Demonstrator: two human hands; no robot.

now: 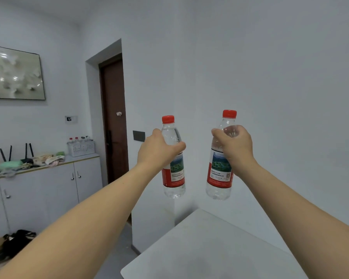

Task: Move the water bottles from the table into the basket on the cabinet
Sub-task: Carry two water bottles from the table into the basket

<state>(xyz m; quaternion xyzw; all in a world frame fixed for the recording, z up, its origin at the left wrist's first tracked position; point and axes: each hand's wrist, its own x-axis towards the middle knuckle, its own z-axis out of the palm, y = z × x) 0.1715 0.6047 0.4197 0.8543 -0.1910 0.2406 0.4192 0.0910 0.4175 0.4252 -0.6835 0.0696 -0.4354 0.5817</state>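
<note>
Clear glossy plastic in both bottles [173,158], with smooth red plastic caps [168,119] and printed film labels [220,170]. Matt pale desk [210,248]. White perforated plastic basket [81,148]. Dark wood door [115,117].

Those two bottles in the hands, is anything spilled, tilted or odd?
Nothing stands out. The left bottle and right bottle are capped, near upright, each gripped below its neck by the left hand and right hand.

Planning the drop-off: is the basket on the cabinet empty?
No, several capped bottles already stand in the basket on the cabinet.
</note>
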